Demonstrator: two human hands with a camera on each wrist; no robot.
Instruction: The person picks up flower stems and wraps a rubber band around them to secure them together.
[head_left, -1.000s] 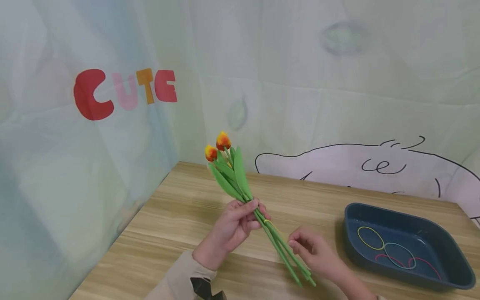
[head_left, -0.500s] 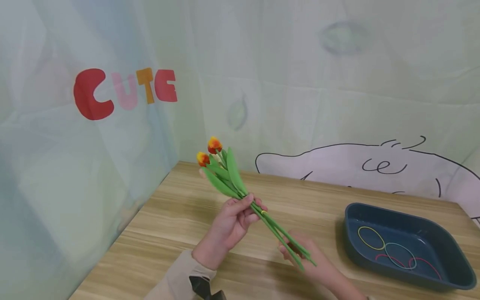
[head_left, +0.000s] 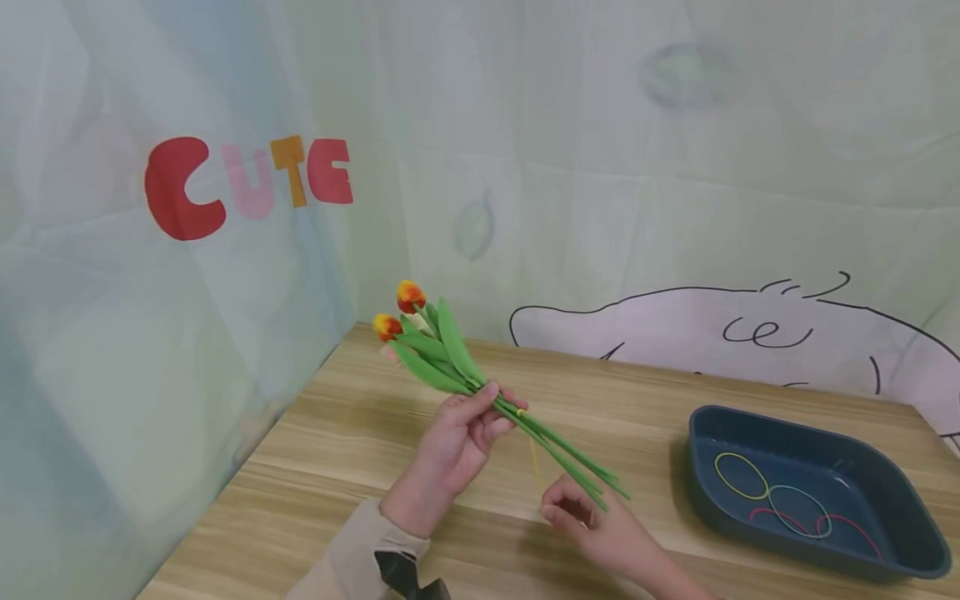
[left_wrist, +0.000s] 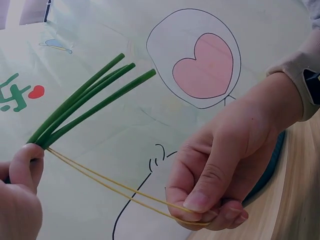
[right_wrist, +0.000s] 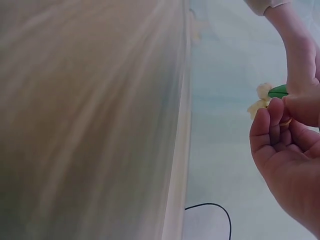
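Note:
A bunch of artificial tulips with orange-red and paler heads and green leaves slants across the head view. My left hand grips its stems just below the leaves. A yellow rubber band is looped on the stems beside the left fingers and stretches away from them. Its far end is pinched between thumb and fingers of my right hand, below the stems. Cut stem ends spread freely in the left wrist view. In the right wrist view, pale petals show behind the right hand, and most of the bunch is hidden.
To the right on the wooden table stands a dark blue tray. Several rubber bands lie in it, among them a yellow one and a green one. A printed curtain hangs behind the table and along its left side.
The left hand has shifted slightly left, tilting the bunch further over and lowering its heads. My right hand has moved left beneath the stem ends, and the stretched band now points downward.

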